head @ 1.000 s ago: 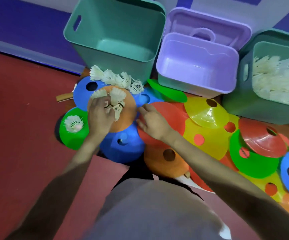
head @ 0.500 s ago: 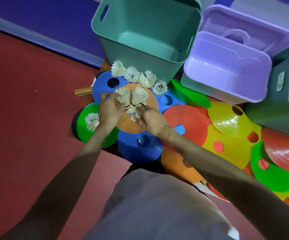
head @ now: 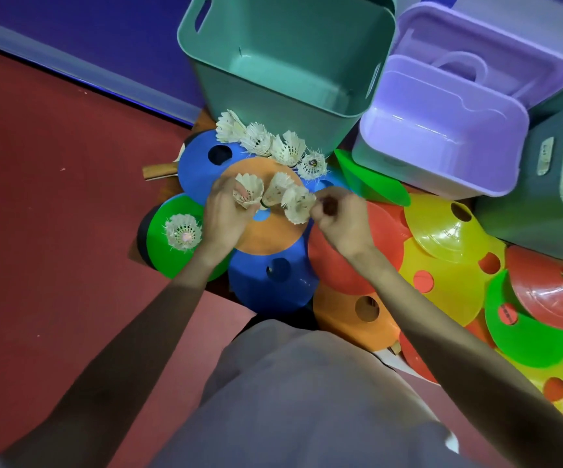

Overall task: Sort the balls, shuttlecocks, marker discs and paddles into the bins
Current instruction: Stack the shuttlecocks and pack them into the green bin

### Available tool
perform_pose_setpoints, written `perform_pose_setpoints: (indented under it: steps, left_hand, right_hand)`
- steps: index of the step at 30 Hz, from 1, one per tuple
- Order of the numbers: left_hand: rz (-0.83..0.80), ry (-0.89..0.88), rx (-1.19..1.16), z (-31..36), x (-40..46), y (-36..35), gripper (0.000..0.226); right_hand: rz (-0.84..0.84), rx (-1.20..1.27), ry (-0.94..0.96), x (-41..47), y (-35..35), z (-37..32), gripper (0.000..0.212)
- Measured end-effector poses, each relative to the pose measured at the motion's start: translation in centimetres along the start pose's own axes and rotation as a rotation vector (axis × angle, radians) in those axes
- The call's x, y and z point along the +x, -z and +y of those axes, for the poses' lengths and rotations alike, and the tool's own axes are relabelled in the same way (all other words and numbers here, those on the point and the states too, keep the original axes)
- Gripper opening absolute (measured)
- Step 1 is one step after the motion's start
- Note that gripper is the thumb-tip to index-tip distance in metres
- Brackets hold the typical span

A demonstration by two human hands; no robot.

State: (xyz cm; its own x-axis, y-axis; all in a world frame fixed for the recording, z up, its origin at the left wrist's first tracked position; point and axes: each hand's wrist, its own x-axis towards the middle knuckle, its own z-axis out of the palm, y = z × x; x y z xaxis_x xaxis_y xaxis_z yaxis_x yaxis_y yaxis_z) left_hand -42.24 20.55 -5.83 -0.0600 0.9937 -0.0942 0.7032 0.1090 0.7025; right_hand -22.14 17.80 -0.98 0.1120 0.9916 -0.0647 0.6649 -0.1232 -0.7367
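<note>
Head view, hands: near the centre of the frame the left hand gripped one shuttlecock in curled fingers; the right hand pinched a second shuttlecock at its feather edge; a third shuttlecock stood between the two, and I cannot tell which hand held it
Head view, loose shuttlecocks: a row of four lay above the hands, against the foot of the teal bin; a single one sat left of centre on a green disc
Head view, marker discs: an orange disc lay under the hands, with blue, red, yellow and green discs overlapping from the centre towards the lower right
Head view, bins: the teal bin at the top centre showed a bare floor; a lilac bin stood to its right; a grey-green bin at the right edge held white feathers, most likely shuttlecocks
Head view, paddle: a wooden handle poked out from under a blue disc, left of centre
Risk: the light pinch on the feathers could slip and drop a shuttlecock among the discs; squeezing harder could crush the feathers; the carry to the far right bin crosses the heaped discs, so a low wrist could knock them
</note>
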Motion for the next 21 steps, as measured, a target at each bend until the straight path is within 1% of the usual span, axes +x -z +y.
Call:
perform_pose_setpoints:
  steps: [2, 4, 6, 8, 10, 12, 15, 17, 18, 21]
  left_hand:
    - [0.037, 0.004, -0.067, 0.2, -0.6, 0.0, 0.057]
    - [0.041, 0.001, -0.134, 0.3, -1.1, 0.1, 0.076]
    - [0.012, -0.028, -0.177, 0.2, -1.6, 0.1, 0.089]
    - [-0.017, -0.064, -0.192, -0.2, -1.9, 0.2, 0.096]
    - [-0.026, -0.090, -0.197, -0.4, -2.3, 0.2, 0.097]
    - [-0.023, -0.105, -0.211, -0.3, -2.8, 0.2, 0.096]
    - [-0.018, -0.121, -0.214, 0.1, -3.5, 0.5, 0.094]
    - [-0.008, -0.109, -0.223, 0.1, -3.8, 0.7, 0.093]
    - [0.006, -0.090, -0.233, 0.0, -3.8, 0.9, 0.092]
    - [0.058, -0.058, -0.261, -0.7, -3.8, 1.4, 0.086]
  right_hand:
    - [0.108, 0.109, 0.008, -0.1, 0.8, -0.3, 0.013]
    - [0.163, 0.225, -0.002, 0.1, 1.2, -0.8, 0.016]
    - [0.149, 0.326, -0.017, 0.3, 1.2, -1.6, 0.019]
    - [0.087, 0.391, -0.041, 0.5, 0.6, -2.4, 0.022]
    - [0.003, 0.363, -0.033, 0.4, -0.2, -2.8, 0.022]
    - [-0.080, 0.260, -0.003, 0.1, -1.2, -2.8, 0.020]
    - [-0.154, 0.177, 0.039, 0.0, -2.4, -2.8, 0.015]
    - [-0.165, 0.212, 0.033, 0.0, -2.9, -2.6, 0.012]
    - [-0.151, 0.227, 0.019, 0.1, -3.1, -2.4, 0.014]
    - [-0.104, 0.191, -0.002, 0.5, -3.5, -1.3, 0.009]
